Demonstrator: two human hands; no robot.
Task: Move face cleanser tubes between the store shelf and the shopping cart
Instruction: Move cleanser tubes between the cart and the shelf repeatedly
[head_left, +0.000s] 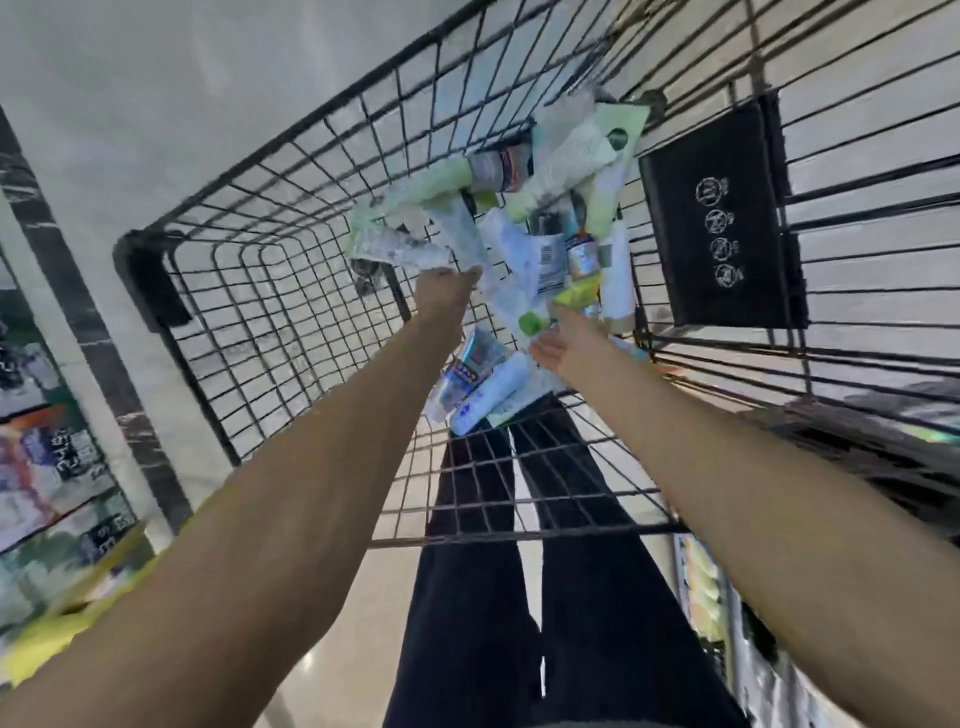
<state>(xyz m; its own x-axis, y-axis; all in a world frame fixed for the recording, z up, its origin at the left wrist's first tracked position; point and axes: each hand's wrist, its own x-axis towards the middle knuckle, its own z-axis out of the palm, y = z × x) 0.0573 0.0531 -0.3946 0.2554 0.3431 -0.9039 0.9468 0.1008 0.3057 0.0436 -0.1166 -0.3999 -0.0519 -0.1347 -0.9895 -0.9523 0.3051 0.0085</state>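
Left hand (445, 291) grasps a clear-white tube (397, 250); right hand (563, 345) grasps a green-capped tube (540, 318), both inside the wire cart (270, 291) atop piled tubes (550, 208).

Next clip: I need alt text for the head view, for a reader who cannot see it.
Seen from above, a person's left hand and right hand reach into a black wire shopping cart onto a jumbled pile of cleanser tubes. The frame is motion-blurred, so neither grip is clear. Store shelves edge the left side.

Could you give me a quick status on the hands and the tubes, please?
Left hand and right hand both down in cart, grips blurred. Tubes piled inside. Nothing blocking.
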